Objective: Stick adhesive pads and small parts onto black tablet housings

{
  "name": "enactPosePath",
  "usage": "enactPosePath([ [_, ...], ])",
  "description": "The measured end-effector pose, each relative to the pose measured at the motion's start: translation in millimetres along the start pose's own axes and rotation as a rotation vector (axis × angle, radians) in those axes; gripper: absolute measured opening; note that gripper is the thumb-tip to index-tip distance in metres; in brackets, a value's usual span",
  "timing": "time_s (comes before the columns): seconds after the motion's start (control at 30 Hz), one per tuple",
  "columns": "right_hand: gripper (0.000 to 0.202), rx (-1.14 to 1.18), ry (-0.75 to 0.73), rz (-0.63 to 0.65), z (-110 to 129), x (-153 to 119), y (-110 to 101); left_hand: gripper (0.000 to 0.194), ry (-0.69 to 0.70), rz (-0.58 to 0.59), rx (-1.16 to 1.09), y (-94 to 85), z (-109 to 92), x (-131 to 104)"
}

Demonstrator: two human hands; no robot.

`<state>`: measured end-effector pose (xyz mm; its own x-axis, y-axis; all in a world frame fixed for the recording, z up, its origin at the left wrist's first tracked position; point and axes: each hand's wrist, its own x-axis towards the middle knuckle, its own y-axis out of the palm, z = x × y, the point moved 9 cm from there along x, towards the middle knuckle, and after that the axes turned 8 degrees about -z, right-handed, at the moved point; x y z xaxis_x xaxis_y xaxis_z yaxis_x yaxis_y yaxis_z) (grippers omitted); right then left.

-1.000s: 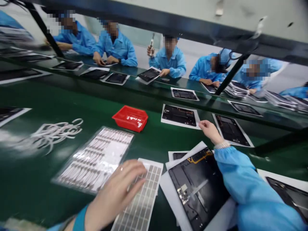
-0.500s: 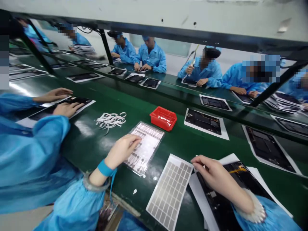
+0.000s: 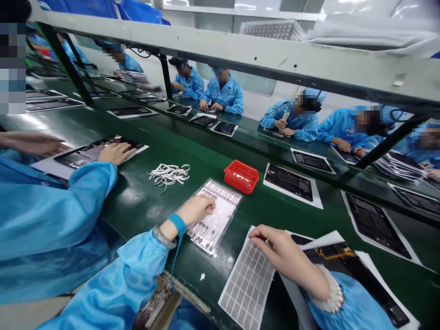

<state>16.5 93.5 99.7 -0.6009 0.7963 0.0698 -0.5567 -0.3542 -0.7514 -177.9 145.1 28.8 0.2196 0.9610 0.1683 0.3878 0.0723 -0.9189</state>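
My left hand (image 3: 196, 211), a blue band on its wrist, is over a clear plastic tray (image 3: 225, 215) of small parts with dark round ends. Its fingers are curled together, and whatever they hold is hidden. My right hand (image 3: 277, 245) pinches at the top edge of a white sheet of grey rectangular stickers (image 3: 245, 284). What sits between those fingertips is too small to make out. Partly under my right forearm lies a dark flat device panel (image 3: 369, 279) with an orange strip, on white paper.
A red bin (image 3: 241, 178) stands beyond the tray, left of which white strips (image 3: 168, 175) lie heaped. A co-worker's hand (image 3: 117, 152) rests on another panel at left. More panels (image 3: 290, 181) lie on paper at right. A shelf beam (image 3: 220, 48) crosses overhead.
The view has tilted upward. My right hand has moved left, from the sticker sheet's upper right corner to over its top edge. My left fingers have curled in more above the tray.
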Motion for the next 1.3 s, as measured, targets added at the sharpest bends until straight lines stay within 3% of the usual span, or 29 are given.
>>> enactPosePath([
  [0.17, 0.013, 0.042, 0.009, 0.041, 5.8, 5.7, 12.6, 0.019, -0.027, -0.059, 0.006, -6.9, 5.0, -4.3],
  [0.4, 0.013, 0.119, 0.022, 0.087, 13.7, 13.1, 33.9, 0.018, 0.017, -0.147, 0.077, -1.9, -0.1, -4.2],
  [0.53, 0.012, 0.228, 0.079, 0.117, 7.1, 10.6, 52.3, 0.015, 0.019, -0.276, 0.057, -24.2, -5.6, -9.8],
  [0.6, 0.014, 0.378, 0.160, 0.127, 2.4, 12.6, 62.7, 0.017, 0.017, -0.382, 0.040, -42.8, -15.7, -18.5],
  [0.7, 0.028, 0.765, 0.400, 0.148, -3.8, 19.8, 80.1, 0.021, 0.054, -0.539, 0.028, -60.8, -45.8, -39.1],
  [0.77, 0.037, 1.029, 0.551, 0.157, -2.7, 26.0, 90.1, 0.024, 0.117, -0.612, 0.034, -60.7, -71.9, -54.9],
  [0.83, 0.039, 1.174, 0.609, 0.144, 0.1, 33.1, 95.0, 0.027, 0.182, -0.667, 0.046, -55.3, -94.7, -69.8],
  [0.97, 0.037, 1.073, 0.579, 0.065, -6.2, 40.3, 95.9, 0.028, 0.249, -0.732, 0.047, -49.8, -114.7, -88.8],
  [1.1, 0.036, 0.812, 0.469, -0.026, -12.6, 43.4, 87.6, 0.021, 0.262, -0.799, 0.043, -59.7, -108.6, -95.3],
  [1.3, 0.034, 0.696, 0.324, 0.030, -7.3, 48.0, 88.1, 0.023, 0.256, -0.830, 0.061, -60.0, -95.3, -93.1],
])
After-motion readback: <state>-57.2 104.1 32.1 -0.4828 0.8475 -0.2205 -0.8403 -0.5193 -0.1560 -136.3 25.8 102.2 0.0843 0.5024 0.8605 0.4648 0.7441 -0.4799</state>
